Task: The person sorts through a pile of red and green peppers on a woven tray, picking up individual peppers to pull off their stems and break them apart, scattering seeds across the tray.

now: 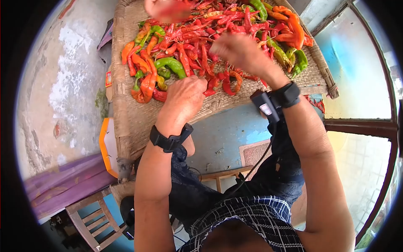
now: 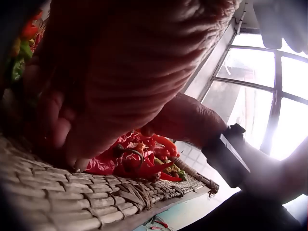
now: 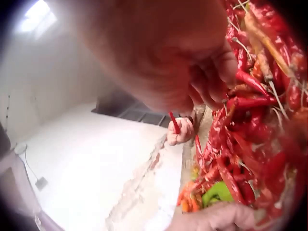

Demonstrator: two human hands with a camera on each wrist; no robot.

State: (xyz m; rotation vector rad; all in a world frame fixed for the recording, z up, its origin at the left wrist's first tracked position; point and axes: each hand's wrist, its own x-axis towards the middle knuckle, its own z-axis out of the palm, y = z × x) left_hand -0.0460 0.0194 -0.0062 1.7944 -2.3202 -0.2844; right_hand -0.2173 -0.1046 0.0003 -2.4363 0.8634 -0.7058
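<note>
Red chili peppers (image 1: 201, 50) lie heaped on a woven mat (image 1: 138, 122), with orange ones and green ones along the heap's sides. My left hand (image 1: 182, 98) is at the heap's near edge, knuckles up and fingers bent down. In the left wrist view its fingertips (image 2: 79, 163) meet a wrinkled red pepper (image 2: 103, 163); I cannot tell whether they grip it. Blurred, my right hand (image 1: 243, 54) hangs over the right part of the heap. Its fingers (image 3: 211, 77) are loosely curled beside the peppers, and nothing shows between them.
Another person's hand (image 1: 168, 10) is over the heap's far side, holding a red pepper (image 3: 174, 122) upright in the right wrist view. A worn wall (image 1: 71, 84) rises at the left; framed windows (image 1: 357, 67) are at the right. Below the mat's near edge is a blue surface (image 1: 226, 130).
</note>
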